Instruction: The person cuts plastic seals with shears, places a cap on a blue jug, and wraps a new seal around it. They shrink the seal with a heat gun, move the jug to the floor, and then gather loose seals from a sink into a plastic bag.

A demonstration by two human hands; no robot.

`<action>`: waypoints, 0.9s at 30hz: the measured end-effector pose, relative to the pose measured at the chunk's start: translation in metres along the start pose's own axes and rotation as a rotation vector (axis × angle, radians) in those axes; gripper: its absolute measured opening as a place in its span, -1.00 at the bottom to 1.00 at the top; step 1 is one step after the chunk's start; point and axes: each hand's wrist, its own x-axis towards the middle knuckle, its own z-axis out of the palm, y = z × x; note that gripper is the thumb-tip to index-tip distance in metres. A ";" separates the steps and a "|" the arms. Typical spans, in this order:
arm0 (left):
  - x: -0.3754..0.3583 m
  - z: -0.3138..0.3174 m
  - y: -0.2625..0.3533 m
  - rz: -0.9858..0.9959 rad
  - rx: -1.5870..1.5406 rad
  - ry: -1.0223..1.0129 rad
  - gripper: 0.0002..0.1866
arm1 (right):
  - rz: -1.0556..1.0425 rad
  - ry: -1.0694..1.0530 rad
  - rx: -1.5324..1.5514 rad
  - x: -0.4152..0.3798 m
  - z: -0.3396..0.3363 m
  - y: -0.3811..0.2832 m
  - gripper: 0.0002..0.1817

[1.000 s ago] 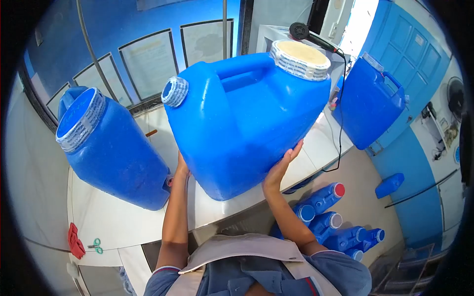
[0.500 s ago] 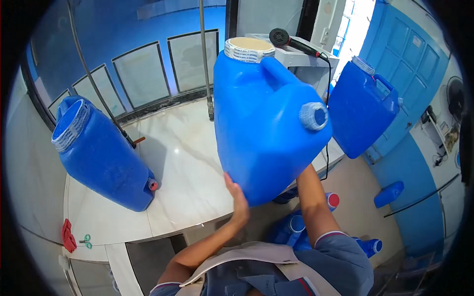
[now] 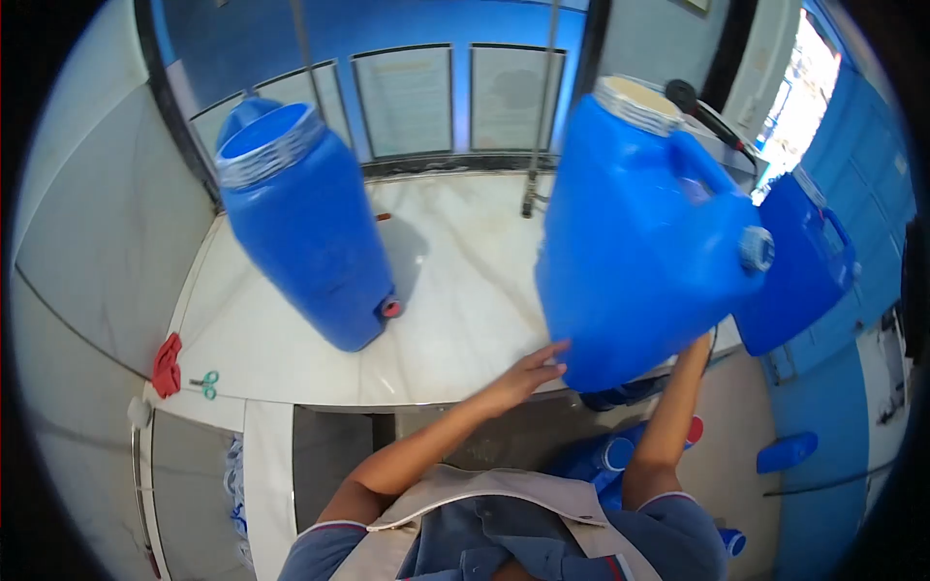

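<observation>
A large blue water jug stands at the counter's front edge, slightly tilted, with a cream cap sealed by printed white wrap on top. Its small side spout is wrapped too. My left hand is at the jug's lower left edge, fingers stretched out, fingertips at or very near the plastic. My right hand reaches behind the jug's lower right side; the forearm shows, but the fingers are hidden. Further left on the counter is a second blue jug with a wrapped neck and a red spout cap.
Green-handled scissors and a red cloth lie at the counter's left. Another blue jug stands at the right, near a black heat gun. More blue containers sit on the floor below. Vertical metal pipes rise at the back.
The view has turned left, so the counter things sit further right. My left hand has slid from flat against the jug's lower side to just its fingertips at the edge.
</observation>
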 end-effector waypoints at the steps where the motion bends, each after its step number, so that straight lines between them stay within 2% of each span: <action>1: -0.023 -0.030 0.027 -0.083 -0.168 -0.314 -0.43 | -0.023 0.044 0.004 -0.012 -0.009 -0.007 -0.50; 2: -0.052 -0.056 0.066 0.001 0.089 -0.270 -0.55 | -0.034 0.076 0.074 -0.023 -0.012 -0.015 -0.50; 3: -0.081 -0.090 0.081 0.165 0.027 -0.269 -0.51 | -0.037 0.104 0.177 -0.035 -0.004 -0.026 -0.47; 4: -0.112 -0.133 0.101 0.236 0.095 -0.183 -0.53 | -0.039 0.138 0.275 -0.051 0.005 -0.045 -0.43; 5: -0.140 -0.188 0.096 0.307 0.144 0.042 -0.61 | -0.040 0.144 0.276 -0.064 0.024 -0.056 -0.43; 6: -0.164 -0.209 0.124 0.647 -0.211 0.170 -0.65 | -0.123 0.246 0.211 -0.080 0.049 -0.064 -0.43; 7: -0.180 -0.263 0.129 0.873 -0.344 0.273 -0.66 | -0.204 0.351 0.143 -0.090 0.066 -0.064 -0.43; 8: -0.193 -0.310 0.134 1.017 -0.309 0.431 -0.62 | -0.202 0.372 0.140 -0.091 0.073 -0.059 -0.43; 10: -0.178 -0.381 0.129 0.876 -0.170 1.005 -0.52 | -0.310 0.480 0.249 -0.087 0.077 -0.047 -0.43; 11: -0.169 -0.411 0.115 0.854 -0.180 0.962 -0.52 | -0.353 0.454 0.186 -0.078 0.058 -0.033 -0.43; 13: -0.135 -0.475 0.080 0.566 -0.270 0.974 -0.49 | -0.390 0.428 0.157 -0.072 0.040 -0.025 -0.49; 14: -0.121 -0.513 0.048 0.532 -0.137 0.895 -0.50 | -0.385 0.418 0.189 -0.073 0.045 -0.029 -0.55; 16: -0.098 -0.549 0.012 0.464 0.031 0.756 -0.50 | -0.393 0.452 0.180 -0.073 0.044 -0.029 -0.55; 17: -0.089 -0.552 0.005 0.399 -0.032 0.737 -0.50 | -0.412 0.491 0.176 -0.073 0.045 -0.032 -0.55; 19: -0.078 -0.555 -0.007 0.321 -0.100 0.709 -0.50 | -0.371 0.421 0.089 -0.079 0.050 -0.036 -0.53; 24: -0.067 -0.553 -0.012 0.257 -0.170 0.711 -0.49 | -0.346 0.419 0.098 -0.092 0.077 -0.051 -0.51; 27: -0.077 -0.544 -0.016 0.239 -0.187 0.754 -0.49 | -0.314 0.396 0.082 -0.091 0.067 -0.050 -0.49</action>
